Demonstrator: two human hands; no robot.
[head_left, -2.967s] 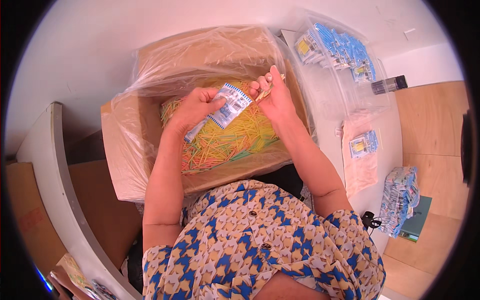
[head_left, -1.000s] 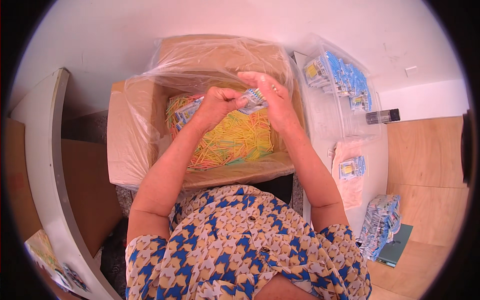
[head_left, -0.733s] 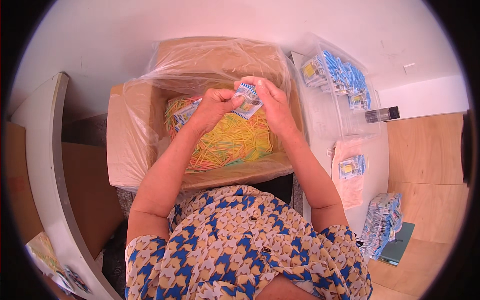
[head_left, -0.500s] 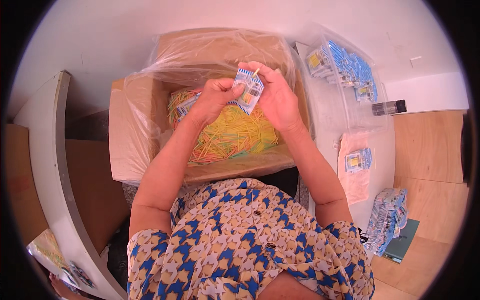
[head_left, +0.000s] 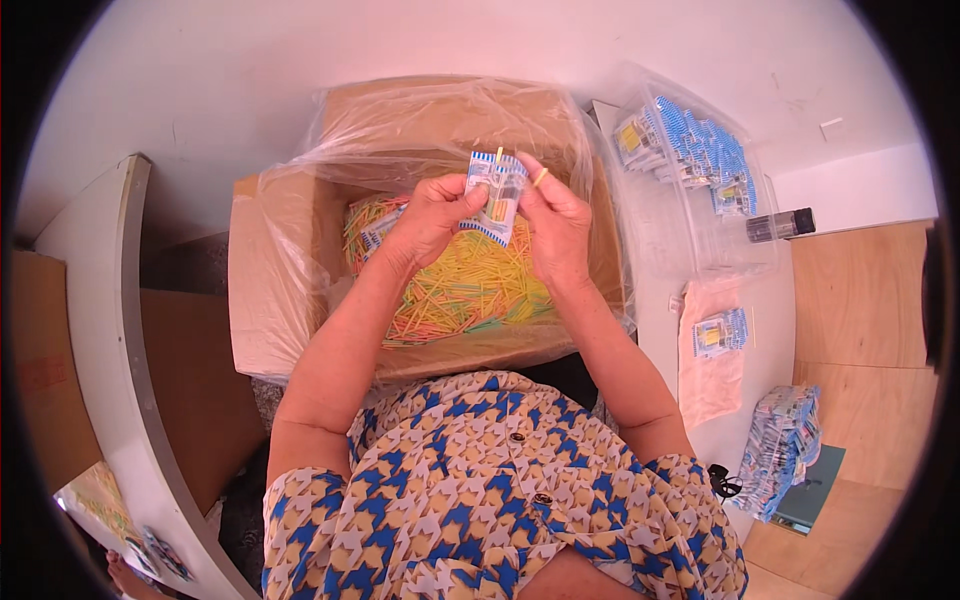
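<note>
A small clear packet with blue-striped ends (head_left: 503, 230) is gripped at its left side by my left hand (head_left: 437, 215), the thumb lying on its front. One thin pale-yellow stick (head_left: 499, 156) pokes up from the packet's top edge. My right hand (head_left: 560, 225) is closed beside the packet's right edge, pinching another short yellow stick (head_left: 540, 178) at its fingertips. Both hands are above a cardboard box (head_left: 275, 270) with a clear plastic liner. Loose yellow, pink and green sticks (head_left: 480, 285) fill its bottom, and another packet (head_left: 382, 230) lies on them at the left.
To the right, a clear plastic bin (head_left: 690, 240) holds several blue-striped packets (head_left: 700, 145) and a dark-capped clear cylinder (head_left: 780, 225). A pink cloth (head_left: 708, 385) bears more packets (head_left: 720, 333); a packet stack (head_left: 780, 450) is nearer me. Another person's hand (head_left: 125, 575) shows at lower left.
My right hand has drawn back from the packet's top, its fingers now bent around a yellow stick. The packet has turned more upright in my left hand. The whole view has shifted slightly.
</note>
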